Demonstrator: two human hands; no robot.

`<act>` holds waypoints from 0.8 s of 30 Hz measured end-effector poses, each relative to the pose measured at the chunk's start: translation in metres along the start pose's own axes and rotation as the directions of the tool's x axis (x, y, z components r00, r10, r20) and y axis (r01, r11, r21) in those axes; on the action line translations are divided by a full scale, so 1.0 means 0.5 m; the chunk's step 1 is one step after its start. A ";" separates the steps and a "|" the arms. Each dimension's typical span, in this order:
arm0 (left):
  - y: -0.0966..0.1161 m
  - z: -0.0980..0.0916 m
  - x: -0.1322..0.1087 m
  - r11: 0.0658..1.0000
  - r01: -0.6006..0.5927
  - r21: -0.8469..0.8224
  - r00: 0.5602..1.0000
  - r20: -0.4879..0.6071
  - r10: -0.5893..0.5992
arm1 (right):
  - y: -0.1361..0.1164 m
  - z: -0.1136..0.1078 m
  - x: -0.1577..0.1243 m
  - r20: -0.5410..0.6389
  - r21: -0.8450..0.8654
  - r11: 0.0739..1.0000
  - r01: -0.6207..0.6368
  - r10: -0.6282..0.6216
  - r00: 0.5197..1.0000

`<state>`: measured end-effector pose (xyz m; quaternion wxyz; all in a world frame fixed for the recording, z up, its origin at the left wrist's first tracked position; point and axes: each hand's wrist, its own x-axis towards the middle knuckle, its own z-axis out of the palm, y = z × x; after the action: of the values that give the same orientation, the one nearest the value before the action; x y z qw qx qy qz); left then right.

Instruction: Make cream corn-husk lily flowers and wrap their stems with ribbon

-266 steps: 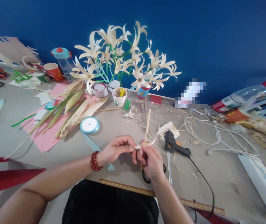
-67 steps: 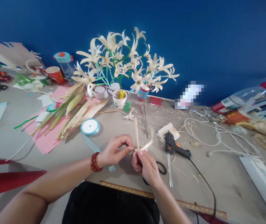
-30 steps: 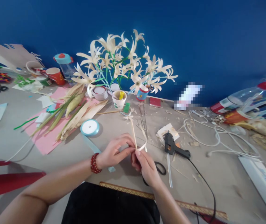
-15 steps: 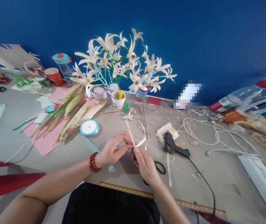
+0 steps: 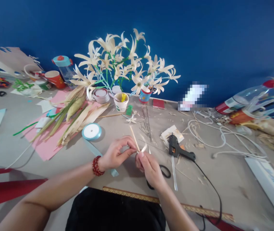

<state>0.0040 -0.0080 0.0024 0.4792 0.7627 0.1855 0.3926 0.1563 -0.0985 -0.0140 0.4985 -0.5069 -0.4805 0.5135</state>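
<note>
My left hand (image 5: 119, 152) and my right hand (image 5: 149, 166) meet over the front of the table, fingertips pinched together. Between them are pale corn husk strips (image 5: 134, 138), one standing up and another curving off to the right. My left thumb and forefinger pinch at their base, and the right thumb presses on the same spot. Black-handled scissors (image 5: 165, 171) lie partly under my right hand. Left of my left hand is a roll of light blue ribbon (image 5: 92, 131), its loose end running beneath the wrist.
A black glue gun (image 5: 179, 149) lies to the right, its cord trailing off the front edge. Husk flowers (image 5: 139, 81) stand in cups at the back. Corn husks (image 5: 75, 128) rest on pink paper at left. A white cable (image 5: 223, 138) and power strip (image 5: 267, 189) are at far right.
The curved husk strip on the right has bent inward and now sits closer to my right thumb. Both hands keep their pinch in nearly the same place.
</note>
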 end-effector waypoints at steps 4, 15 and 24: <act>-0.002 0.001 0.002 0.999 0.021 -0.029 1.000 0.002 -0.021 | -0.009 0.003 0.000 0.137 0.270 0.956 -0.117 0.082 0.987; -0.022 -0.008 0.009 0.993 0.025 -0.113 1.000 0.016 -0.023 | -0.028 -0.012 -0.003 0.434 0.617 0.657 -0.433 0.174 0.884; -0.032 -0.013 0.010 0.983 0.090 -0.161 0.996 0.038 -0.085 | -0.024 -0.030 -0.008 0.531 0.652 0.573 -0.496 0.121 0.839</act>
<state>0.0036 0.0070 -0.0080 0.5594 0.7183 0.1788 0.3731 0.1715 -0.1022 -0.0020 0.4460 -0.1967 -0.2130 0.8468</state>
